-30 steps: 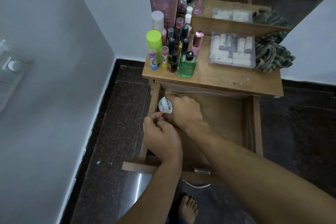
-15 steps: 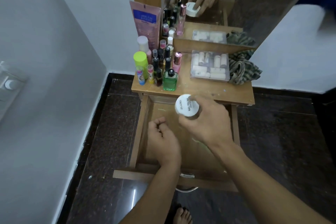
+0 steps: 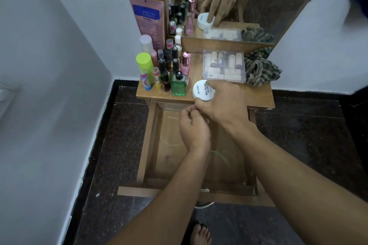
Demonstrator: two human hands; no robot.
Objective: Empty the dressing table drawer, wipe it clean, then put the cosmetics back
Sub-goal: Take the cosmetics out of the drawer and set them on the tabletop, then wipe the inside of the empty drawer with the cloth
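You're on the emptying step: your right hand [image 3: 221, 103] grips the white tub [image 3: 202, 90] at the tabletop's [image 3: 258, 97] front edge, your left hand [image 3: 192, 127] curled, perhaps pinching something small; next, release it there

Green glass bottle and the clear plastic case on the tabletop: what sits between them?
The head view shows the white nail polish remover tub, gripped by the right hand, between the green bottle and clear case. Behind it, bare tabletop.
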